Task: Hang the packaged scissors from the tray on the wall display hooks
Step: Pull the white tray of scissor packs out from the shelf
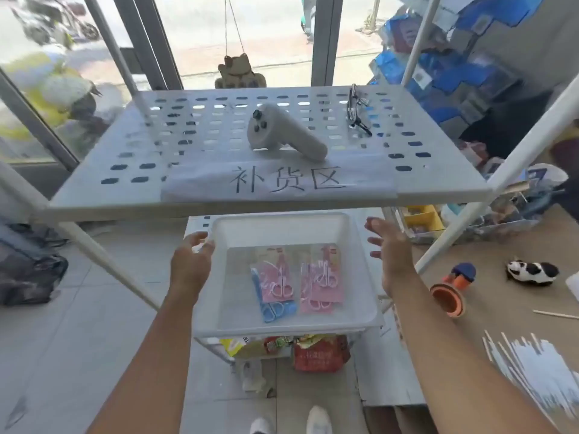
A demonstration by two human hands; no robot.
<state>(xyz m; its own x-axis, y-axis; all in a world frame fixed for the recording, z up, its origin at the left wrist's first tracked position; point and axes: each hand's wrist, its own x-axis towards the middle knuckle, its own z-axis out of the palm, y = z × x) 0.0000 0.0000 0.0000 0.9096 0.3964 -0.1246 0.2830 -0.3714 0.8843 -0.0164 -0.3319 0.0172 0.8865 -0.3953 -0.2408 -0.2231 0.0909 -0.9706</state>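
Observation:
A white plastic tray sits under the top shelf of a white cart. Inside it lie several packaged scissors: pink packs on the right and centre, a blue pack partly under a pink one. My left hand rests on the tray's left rim, fingers curled over the edge. My right hand hovers beside the tray's right rim, fingers spread, touching nothing that I can see. No wall hooks are in view.
The perforated top shelf carries a white game controller, folded glasses and a paper label. Snack bags lie below the tray. On the right floor are an orange toy, a plush cow and sticks.

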